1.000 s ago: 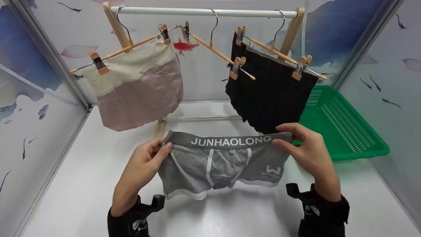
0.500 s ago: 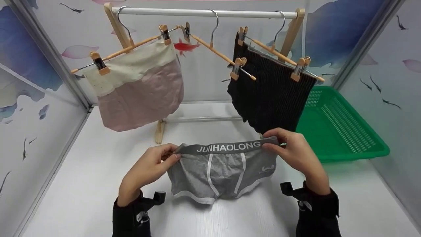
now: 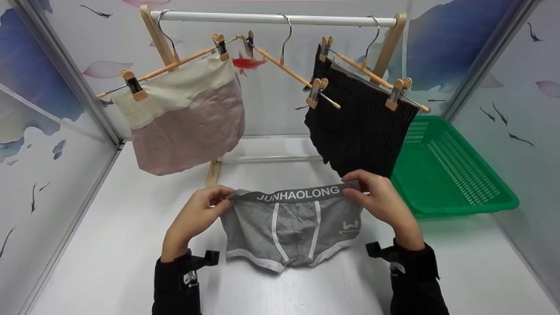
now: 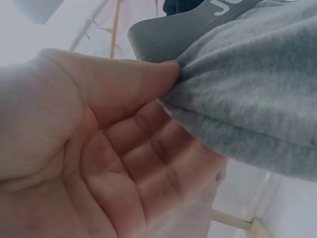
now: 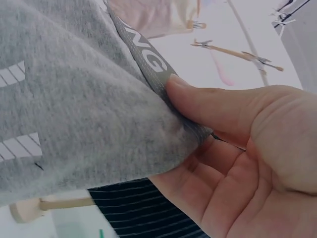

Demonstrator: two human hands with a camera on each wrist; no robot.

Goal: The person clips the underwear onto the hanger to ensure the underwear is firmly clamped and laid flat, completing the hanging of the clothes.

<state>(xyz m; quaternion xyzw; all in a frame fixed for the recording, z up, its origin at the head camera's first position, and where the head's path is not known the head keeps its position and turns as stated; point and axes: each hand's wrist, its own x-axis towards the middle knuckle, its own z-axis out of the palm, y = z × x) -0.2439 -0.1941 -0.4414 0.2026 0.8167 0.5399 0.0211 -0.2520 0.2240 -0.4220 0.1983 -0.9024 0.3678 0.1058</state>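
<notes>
While the left hand [image 3: 197,213] and right hand [image 3: 381,197] pinch the waistband [image 3: 297,194], the briefs [image 3: 295,234] hang, seemingly above the near tabletop [image 3: 271,298].

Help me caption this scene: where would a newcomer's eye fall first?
Probably on the gray boxer briefs lettered JUNHAOLONG, held by the waistband between left grip and right grip at the head view's lower center. Behind them, below a white rail, a pink-and-cream garment hangs at left and a black ribbed garment at right. The bright green basket also stands out on the table at far right.
</notes>
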